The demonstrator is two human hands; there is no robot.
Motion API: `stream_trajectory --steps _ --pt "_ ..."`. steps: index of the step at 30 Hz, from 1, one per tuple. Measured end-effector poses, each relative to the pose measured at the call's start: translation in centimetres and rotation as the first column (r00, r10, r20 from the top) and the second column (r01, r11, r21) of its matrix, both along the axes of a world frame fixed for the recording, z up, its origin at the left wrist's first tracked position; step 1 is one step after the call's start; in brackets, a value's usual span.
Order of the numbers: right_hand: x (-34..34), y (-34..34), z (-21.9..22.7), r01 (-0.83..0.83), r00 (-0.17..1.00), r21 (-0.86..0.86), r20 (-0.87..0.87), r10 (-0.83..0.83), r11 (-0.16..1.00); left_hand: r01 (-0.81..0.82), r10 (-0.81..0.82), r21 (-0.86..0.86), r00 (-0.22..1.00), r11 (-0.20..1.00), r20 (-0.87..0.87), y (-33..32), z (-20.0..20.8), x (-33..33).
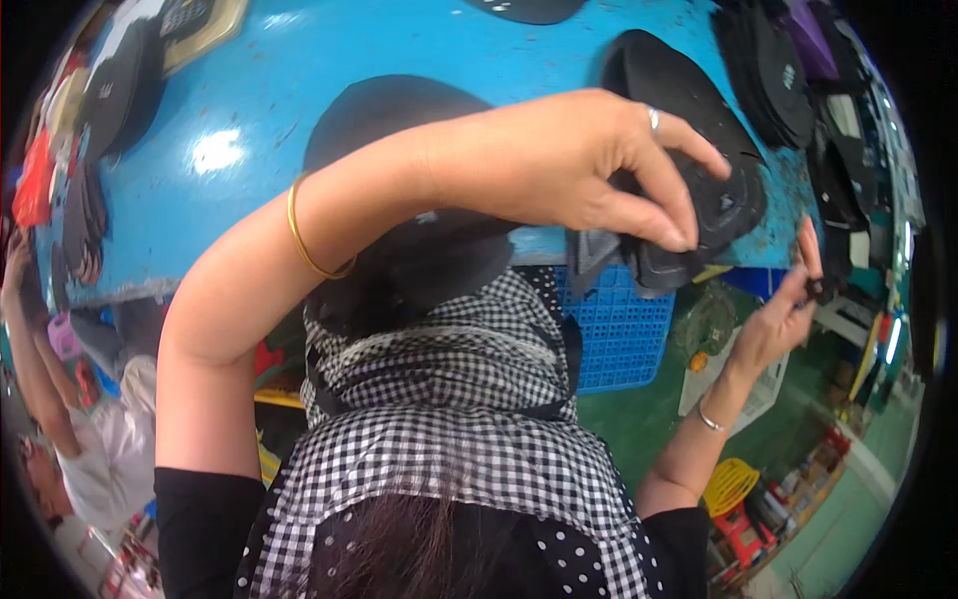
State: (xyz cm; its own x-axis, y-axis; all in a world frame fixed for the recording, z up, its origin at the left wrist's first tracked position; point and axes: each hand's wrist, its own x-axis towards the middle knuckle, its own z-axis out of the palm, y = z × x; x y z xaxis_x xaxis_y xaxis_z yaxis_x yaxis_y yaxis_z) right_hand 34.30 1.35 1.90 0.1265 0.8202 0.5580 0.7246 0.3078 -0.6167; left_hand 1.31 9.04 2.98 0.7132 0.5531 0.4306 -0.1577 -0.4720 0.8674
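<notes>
My left hand (634, 165) reaches across to the right, over a pile of black stitched pieces (674, 95) that look like shoe parts. Its thumb and forefinger meet in a pinch; whether anything thin lies between them I cannot make out. Below the fingertips, one black piece (664, 270) hangs over the table's front edge. Beyond that edge, at the right, my right hand (778, 319) has its fingers drawn together around a small dark thing (818, 288), too small to name. Large rounded black pieces (384, 105) lie under my left forearm, partly hidden by it.
The blue table (259, 80) carries stacks of black sole-shaped pieces at its left (125, 90) and right (768, 80). A blue plastic crate (619, 334) stands below the front edge. At the left, a person in a white top (110, 459) sits nearby. A red-and-yellow stool (733, 489) stands at lower right.
</notes>
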Motion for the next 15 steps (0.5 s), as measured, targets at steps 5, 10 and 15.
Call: stream_trajectory --steps 5,10,15 --pt "-6.6 -1.3 3.0 -0.270 0.938 -0.134 -0.261 0.229 0.953 -0.264 0.243 -0.466 0.964 0.844 -0.106 -3.2 4.0 -6.3" --pt "-14.0 -1.0 2.8 -0.557 0.830 -0.427 -0.314 0.461 0.712 -0.497 0.286 -0.531 0.856 0.686 -0.432 -6.3 8.7 -15.7" --pt "-16.9 2.3 2.6 -0.630 0.748 -0.596 -0.293 0.596 0.498 -0.574 0.403 -0.282 0.777 0.769 -0.483 -6.2 9.0 -20.9"
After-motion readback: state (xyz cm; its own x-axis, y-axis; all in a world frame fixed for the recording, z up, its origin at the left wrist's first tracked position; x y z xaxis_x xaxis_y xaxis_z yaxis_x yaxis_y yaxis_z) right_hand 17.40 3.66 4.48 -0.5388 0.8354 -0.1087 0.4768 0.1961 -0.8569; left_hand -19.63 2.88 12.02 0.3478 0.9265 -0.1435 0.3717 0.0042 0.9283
